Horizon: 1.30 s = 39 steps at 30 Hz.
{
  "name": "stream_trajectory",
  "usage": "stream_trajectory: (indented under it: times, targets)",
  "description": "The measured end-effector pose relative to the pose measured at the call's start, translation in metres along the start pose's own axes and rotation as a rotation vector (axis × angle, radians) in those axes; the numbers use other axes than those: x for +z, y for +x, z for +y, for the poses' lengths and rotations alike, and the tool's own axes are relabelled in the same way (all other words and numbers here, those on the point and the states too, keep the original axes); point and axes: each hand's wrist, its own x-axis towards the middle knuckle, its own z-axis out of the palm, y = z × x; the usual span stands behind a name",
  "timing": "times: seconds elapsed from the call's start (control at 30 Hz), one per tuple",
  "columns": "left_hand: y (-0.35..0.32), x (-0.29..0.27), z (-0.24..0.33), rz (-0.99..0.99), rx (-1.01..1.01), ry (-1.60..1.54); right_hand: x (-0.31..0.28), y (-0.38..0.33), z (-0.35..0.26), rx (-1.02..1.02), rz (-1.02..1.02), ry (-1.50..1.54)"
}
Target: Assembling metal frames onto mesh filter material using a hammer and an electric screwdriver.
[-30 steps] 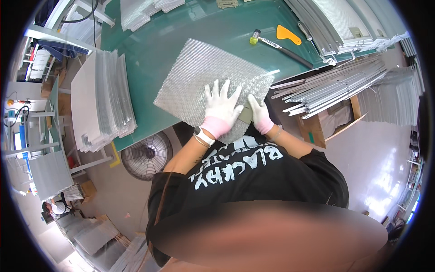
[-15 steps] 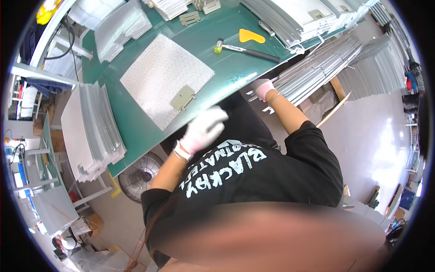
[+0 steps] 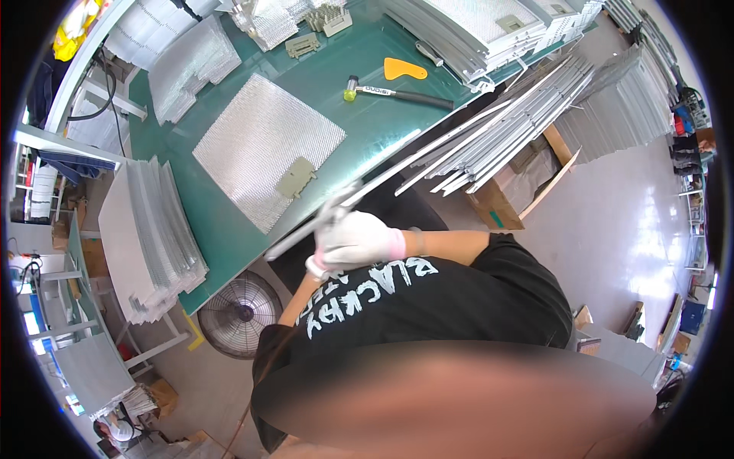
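A long, pale metal strip slants over the table's front edge, blurred by motion. My right hand, in a white glove with a pink cuff, is closed around it in front of my body. Behind and below it, my left hand is also gloved and mostly covered by the right, so its fingers do not show. On the green table, close beyond my hands, lies a silvery mesh sheet. A grey-green notched plate rests on the sheet's near corner.
A hammer, yellow scraper and screwdriver lie farther back. Stacked panels stand at left. Long metal strips project past the table's right edge above a cardboard box. A round fan stands below.
My right hand has come from the strip pile at the right to my left hand, bringing a metal strip. The table appears shifted slightly left in view.
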Motion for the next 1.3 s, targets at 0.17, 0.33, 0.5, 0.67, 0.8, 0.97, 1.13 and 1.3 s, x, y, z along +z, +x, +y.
stream_trajectory:
  times: [0.17, 0.33, 0.5, 0.67, 0.8, 0.97, 1.13, 1.3]
  targets:
    - [-0.024, -0.009, 0.077, 0.054, 0.562, -0.146, -0.031, -0.087, 0.063, 0.622, 0.507, 0.698]
    - [-0.053, -0.034, 0.096, 0.129, 0.524, -0.109, -0.139, -0.137, 0.102, 0.976, 1.443, 1.256]
    - [-0.064, -0.029, 0.101, 0.012, 0.465, -0.167, -0.173, -0.145, 0.117, 0.977, 1.645, 1.199]
    - [-0.07, -0.012, 0.113, -0.111, 0.471, -0.225, -0.172, -0.148, 0.109, 0.506, 1.544, 1.656]
    - [-0.067, -0.009, 0.12, -0.119, 0.495, -0.2, -0.176, -0.129, 0.091, 0.282, 1.32, 1.607]
    - [-0.056, -0.023, 0.128, 0.03, 0.766, -0.018, -0.206, -0.075, 0.066, 0.537, 1.478, 1.259]
    - [-0.058, -0.058, 0.137, 0.352, 0.345, 0.276, -0.254, -0.076, 0.061, 0.444, 1.576, 0.914]
    - [-0.051, -0.044, 0.107, 0.266, 0.184, 0.119, -0.231, 0.005, 0.069, 0.458, 0.972, 1.21]
